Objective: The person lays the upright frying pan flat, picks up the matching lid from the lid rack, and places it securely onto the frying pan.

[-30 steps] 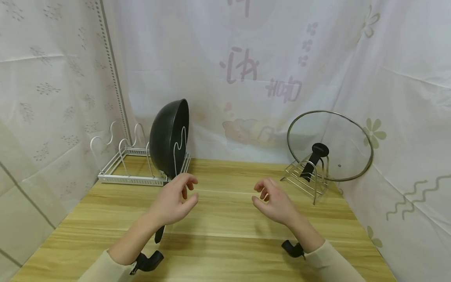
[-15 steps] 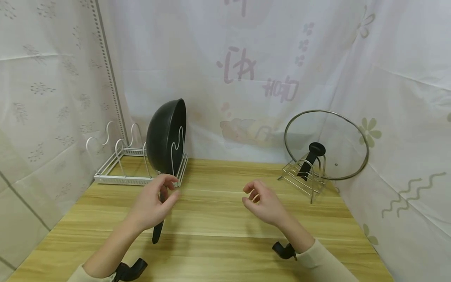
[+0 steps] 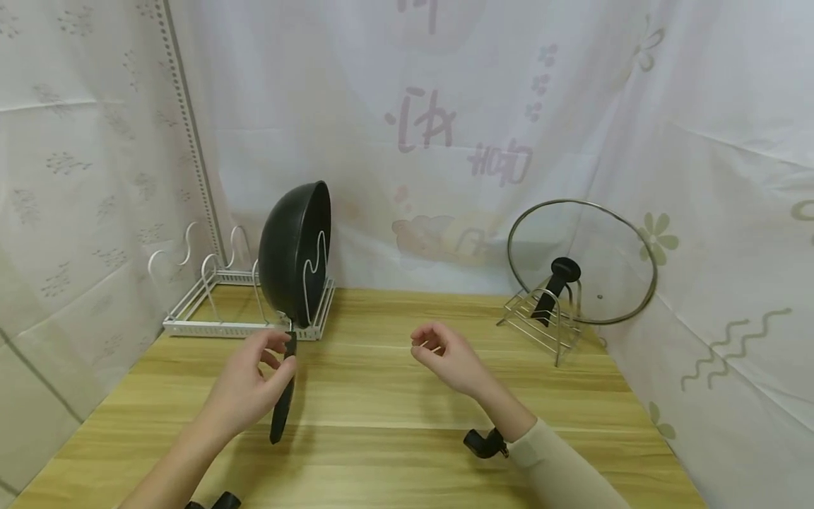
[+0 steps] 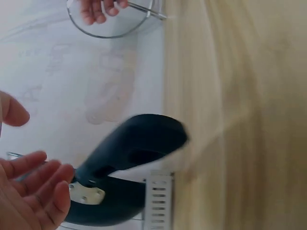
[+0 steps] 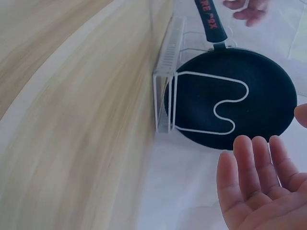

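A black wok (image 3: 282,254) stands on its side in a white wire pan rack (image 3: 216,329) at the back left. Its long black handle (image 3: 282,413) points toward the person. My left hand (image 3: 244,389) hovers beside this handle, fingers loosely bent. In the left wrist view the left fingers (image 4: 45,179) look apart from the handle, holding nothing. Over the middle of the table is my right hand (image 3: 451,360), relaxed and holding nothing. The right wrist view shows its fingers (image 5: 244,163) extended, with the wok's dark inside beyond them.
A glass lid (image 3: 610,240) with a metal rim and black knob (image 3: 564,269) leans in a small wire stand (image 3: 557,332) at the back right. Patterned white curtains (image 3: 381,63) enclose the wooden table (image 3: 381,396) at the back and sides.
My left hand has moved left and down in the head view, uncovering more of the wok's handle. The right hand has shifted left. The whole scene has drifted slightly left.
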`<state>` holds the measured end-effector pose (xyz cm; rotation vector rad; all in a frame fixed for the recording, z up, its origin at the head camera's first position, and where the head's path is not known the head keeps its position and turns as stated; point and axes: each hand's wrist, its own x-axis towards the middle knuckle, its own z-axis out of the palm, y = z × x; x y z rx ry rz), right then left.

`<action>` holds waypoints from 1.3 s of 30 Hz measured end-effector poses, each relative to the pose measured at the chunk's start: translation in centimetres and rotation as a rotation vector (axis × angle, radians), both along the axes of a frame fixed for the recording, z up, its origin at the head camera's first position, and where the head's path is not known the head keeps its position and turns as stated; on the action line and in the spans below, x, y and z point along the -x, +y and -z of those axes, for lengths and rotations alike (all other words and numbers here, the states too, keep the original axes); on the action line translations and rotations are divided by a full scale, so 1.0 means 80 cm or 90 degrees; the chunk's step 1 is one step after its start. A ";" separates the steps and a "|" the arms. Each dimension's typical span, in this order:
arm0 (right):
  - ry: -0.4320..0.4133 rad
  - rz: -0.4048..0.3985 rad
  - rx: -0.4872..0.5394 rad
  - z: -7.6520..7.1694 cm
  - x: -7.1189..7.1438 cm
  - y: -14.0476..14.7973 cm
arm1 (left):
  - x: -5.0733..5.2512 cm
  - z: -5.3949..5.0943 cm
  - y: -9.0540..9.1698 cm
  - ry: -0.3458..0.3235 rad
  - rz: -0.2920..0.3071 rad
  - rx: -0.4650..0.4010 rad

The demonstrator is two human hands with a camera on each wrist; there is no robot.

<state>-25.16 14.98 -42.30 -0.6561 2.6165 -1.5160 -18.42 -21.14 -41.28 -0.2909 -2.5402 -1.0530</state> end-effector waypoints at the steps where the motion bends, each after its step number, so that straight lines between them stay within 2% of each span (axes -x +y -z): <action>1: -0.011 -0.006 0.012 0.001 0.002 -0.003 | -0.001 0.003 -0.002 -0.008 -0.011 -0.001; 6: -0.068 -0.042 0.085 0.002 0.011 -0.019 | -0.005 0.021 -0.011 -0.019 -0.043 -0.021; 8: -0.087 -0.053 0.110 0.002 0.013 -0.025 | -0.005 0.025 -0.014 -0.044 -0.048 -0.029; 16: -0.144 -0.071 0.159 0.004 0.025 -0.049 | -0.003 0.038 -0.012 -0.251 -0.032 -0.063; 21: -0.168 -0.084 0.185 0.004 0.031 -0.065 | -0.003 0.043 -0.005 -0.321 -0.013 -0.098; 25: -0.179 -0.091 0.195 0.008 0.035 -0.078 | -0.002 0.046 0.003 -0.369 0.012 -0.178; 29: -0.196 -0.106 0.201 0.013 0.038 -0.090 | -0.002 0.049 0.010 -0.409 0.020 -0.277; 31: -0.205 -0.110 0.205 0.014 0.039 -0.096 | -0.002 0.051 0.013 -0.420 0.018 -0.309; 39: -0.258 -0.118 0.252 0.022 0.047 -0.126 | -0.004 0.056 0.015 -0.444 0.022 -0.370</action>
